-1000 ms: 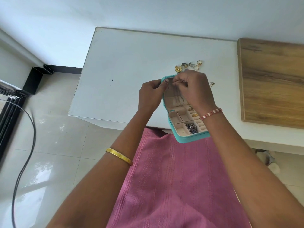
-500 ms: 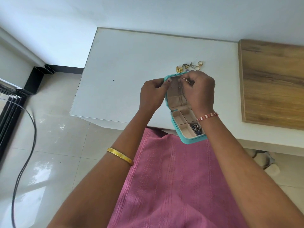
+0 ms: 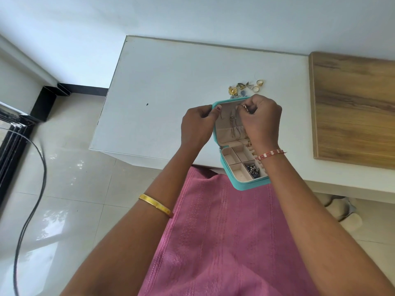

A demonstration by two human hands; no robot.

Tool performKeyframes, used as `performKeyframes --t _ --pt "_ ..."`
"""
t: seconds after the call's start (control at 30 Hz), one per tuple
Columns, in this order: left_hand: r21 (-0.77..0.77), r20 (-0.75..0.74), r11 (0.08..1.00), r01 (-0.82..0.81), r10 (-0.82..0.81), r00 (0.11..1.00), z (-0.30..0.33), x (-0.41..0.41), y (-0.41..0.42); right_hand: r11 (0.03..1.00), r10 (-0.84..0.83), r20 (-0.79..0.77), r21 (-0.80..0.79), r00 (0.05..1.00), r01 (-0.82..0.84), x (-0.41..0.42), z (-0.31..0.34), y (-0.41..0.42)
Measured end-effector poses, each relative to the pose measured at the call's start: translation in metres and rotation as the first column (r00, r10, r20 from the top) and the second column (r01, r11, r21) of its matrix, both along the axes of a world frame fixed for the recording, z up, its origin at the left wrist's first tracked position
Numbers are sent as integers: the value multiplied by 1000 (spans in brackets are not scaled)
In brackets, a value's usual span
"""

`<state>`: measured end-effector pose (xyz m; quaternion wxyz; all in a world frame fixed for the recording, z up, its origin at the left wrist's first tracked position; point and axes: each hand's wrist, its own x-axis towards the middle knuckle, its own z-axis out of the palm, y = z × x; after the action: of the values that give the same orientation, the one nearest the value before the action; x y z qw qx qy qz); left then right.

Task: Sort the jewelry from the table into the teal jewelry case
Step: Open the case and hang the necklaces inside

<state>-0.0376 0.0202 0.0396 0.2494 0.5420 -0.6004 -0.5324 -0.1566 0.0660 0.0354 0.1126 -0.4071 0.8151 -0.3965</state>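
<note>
White table (image 3: 162, 86) carries it all, and there's a dark speck (image 3: 147, 104) on its left half. Far side, a loose cluster of jewelry (image 3: 245, 88) lies right on the top: gold flower piece, blue bits, gold rings. The open teal jewelry case (image 3: 245, 185) sits at the near edge, overhanging it. A wooden board (image 3: 352, 107) covers the right end.

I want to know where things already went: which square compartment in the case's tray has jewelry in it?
The near-right square compartment, holding dark blue beaded jewelry. The other three squares look bare.
</note>
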Motion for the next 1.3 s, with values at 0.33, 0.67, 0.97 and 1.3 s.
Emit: performKeyframes --t 0.33,0.67,0.97,1.3 --pt "24 -26 999 -42 43 999 1 2 -8 994 11 160 104 987 -28 -1 6 6" --pt "42 -57 995 -90 92 994 -1 7 -15 988 -9 725 113 689 -105 -1 25 19" --pt "74 -112 989 -128 136 984 -1 7 -19 996 10 1000 -9 -13 88 -8 47 27" --pt "39 -122 986 -162 165 979 2 7 -22 990 -138 982 135 126 37 -5 52 32"
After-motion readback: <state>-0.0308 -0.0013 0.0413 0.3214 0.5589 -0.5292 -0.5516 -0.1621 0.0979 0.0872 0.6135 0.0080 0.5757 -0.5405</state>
